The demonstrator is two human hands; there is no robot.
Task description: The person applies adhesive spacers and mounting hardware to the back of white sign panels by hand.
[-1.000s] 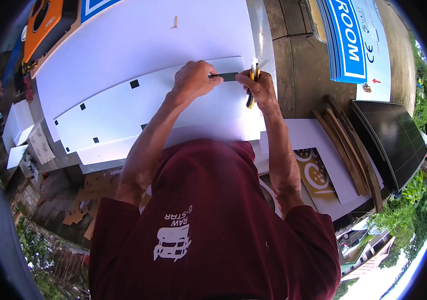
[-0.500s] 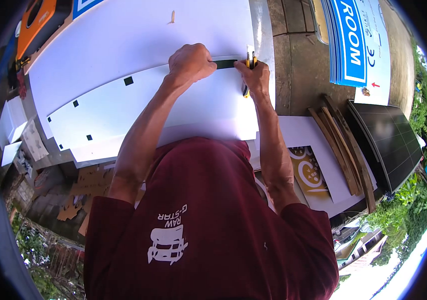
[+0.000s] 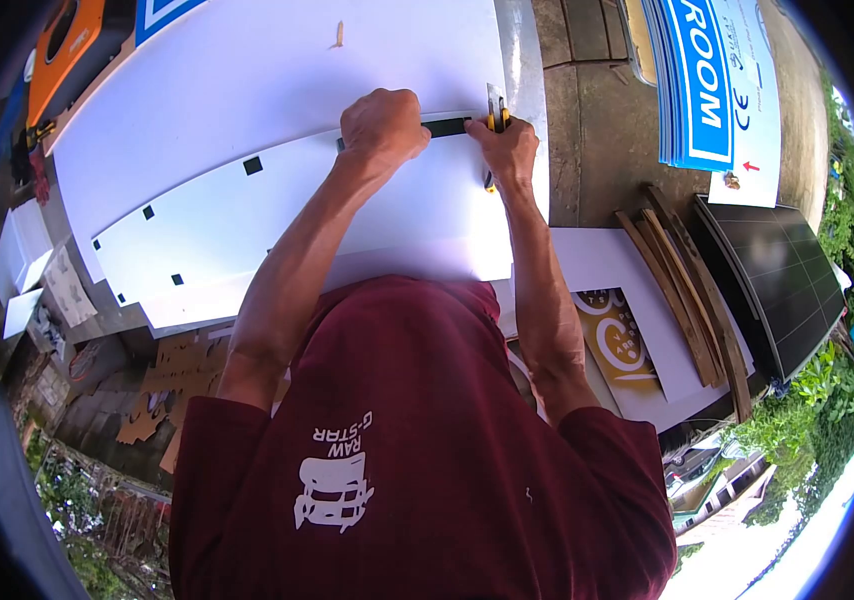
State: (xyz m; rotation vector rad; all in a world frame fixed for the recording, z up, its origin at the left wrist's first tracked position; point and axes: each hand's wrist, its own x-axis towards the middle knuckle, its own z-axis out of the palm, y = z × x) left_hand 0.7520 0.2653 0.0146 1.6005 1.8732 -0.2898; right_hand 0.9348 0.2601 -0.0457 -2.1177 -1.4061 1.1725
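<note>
A narrow white sheet (image 3: 247,225) with small black squares along its edges lies on a larger white board. A black strip (image 3: 447,128) runs along its far edge between my hands. My left hand (image 3: 384,125) is closed in a fist at the strip's left part, its fingertips hidden. A bit of black shows just left of that hand. My right hand (image 3: 509,150) is closed around a yellow-and-black utility knife (image 3: 491,180), its blade end pointing away from me. The thumb and finger of this hand also touch the strip's right end.
A small pale scrap (image 3: 339,36) lies on the large white board (image 3: 237,90). Blue-and-white signs (image 3: 697,90) stand stacked at right, near wooden strips (image 3: 682,290) and a dark panel (image 3: 772,280). An orange-and-black object (image 3: 72,50) sits at far left.
My left hand has slid slightly right along the strip, and a bit of black now shows to its left. My right hand stays at the strip's right end with the knife.
</note>
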